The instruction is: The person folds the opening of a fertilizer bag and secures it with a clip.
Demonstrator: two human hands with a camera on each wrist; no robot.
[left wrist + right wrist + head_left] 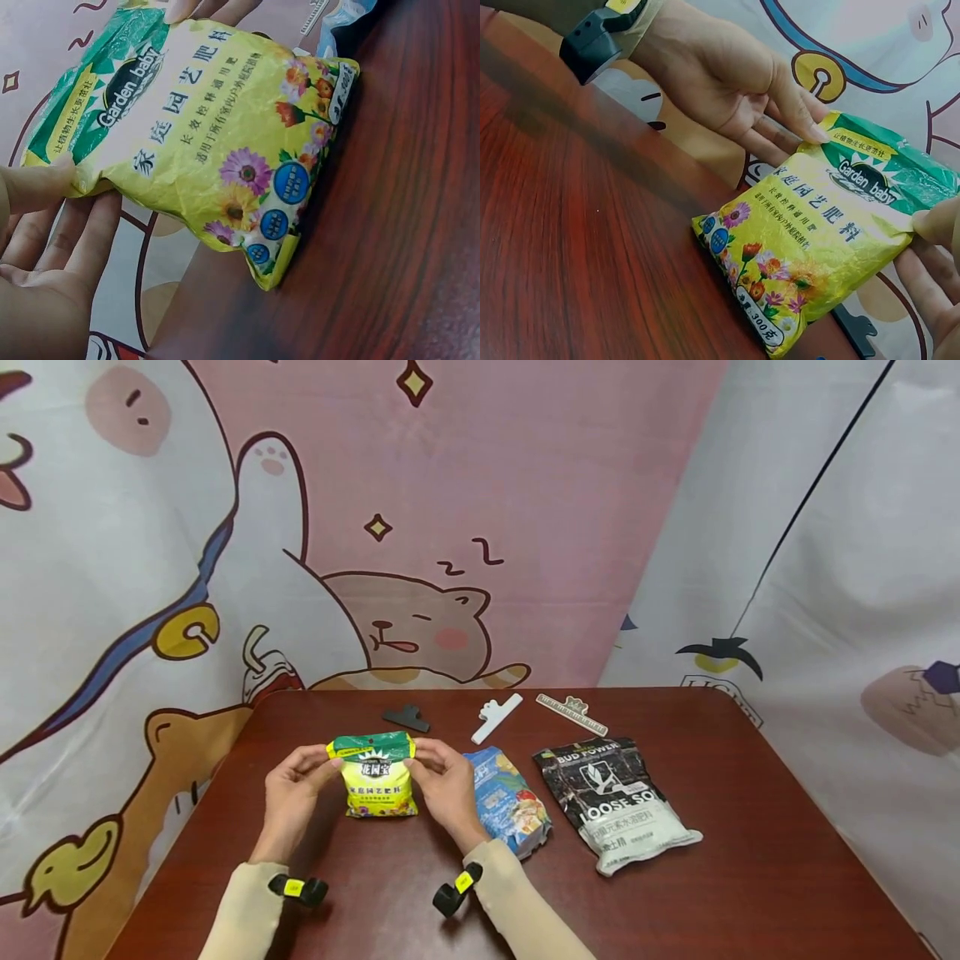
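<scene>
Left hand (294,789) and right hand (450,789) each pinch an upper side edge of the yellow-green bag (380,785), upright between them at the table (750,793); blue bag (506,802) lies just beside the right hand, black-and-white bag (611,802) further right

Yellow-green packet (380,789): thin plastic film by its look, glossy, lightly creased. Table (382,885) under packet: wood-look, dark red grain, smooth, soft sheen. Blue bag (512,803), right of packet: shiny film, crinkled. Black-and-white bag (618,802), farther right of packet: plastic-looking, wrinkled, mild sheen. Dark clip (406,718) and white clip (497,718), beyond packet: seemingly hard plastic, smooth. Backdrop (562,485) behind packet: printed cloth, matt, faintly rumpled. Sleeves (243,910), this side of packet: cloth, matt.
</scene>
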